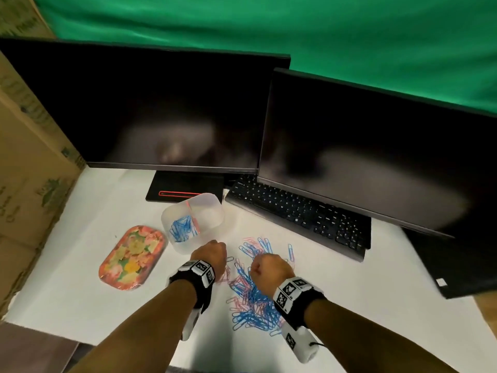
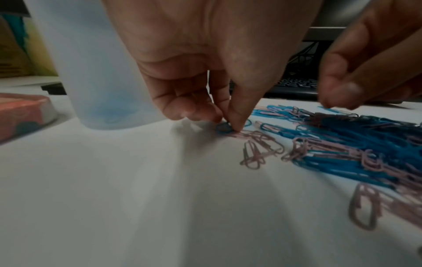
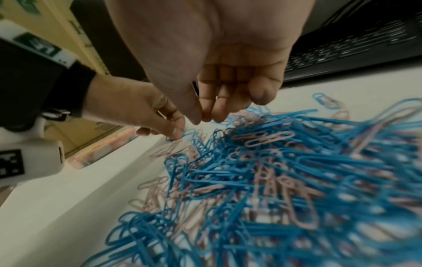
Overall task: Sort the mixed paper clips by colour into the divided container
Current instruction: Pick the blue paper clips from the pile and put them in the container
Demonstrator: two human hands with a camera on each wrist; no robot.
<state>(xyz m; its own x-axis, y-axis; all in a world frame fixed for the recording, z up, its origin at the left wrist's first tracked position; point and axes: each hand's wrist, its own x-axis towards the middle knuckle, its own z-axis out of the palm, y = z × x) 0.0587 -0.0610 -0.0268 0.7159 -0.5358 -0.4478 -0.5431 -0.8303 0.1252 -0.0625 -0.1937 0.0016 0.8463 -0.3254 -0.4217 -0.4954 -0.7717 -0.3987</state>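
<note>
Left hand [image 2: 205, 63]: lower centre of the head view, thumb and fingertips pinching a blue wire paper clip [image 2: 223, 127] against the white bench [image 1: 113, 265].
Right hand [image 1: 270, 271]: over the pile, fingers loosely curled, holding nothing visible.
Mixed blue and pink paper clips [image 1: 251, 297]: heaped lower centre.
Translucent divided plastic container [image 1: 192, 222]: centre, blue clips in its left compartment.

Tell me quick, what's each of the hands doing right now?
Left hand: closed, pinching a blue paper clip at the pile's edge.
Right hand: fingers loosely curled above the paper clip pile, holding nothing visible.
</note>
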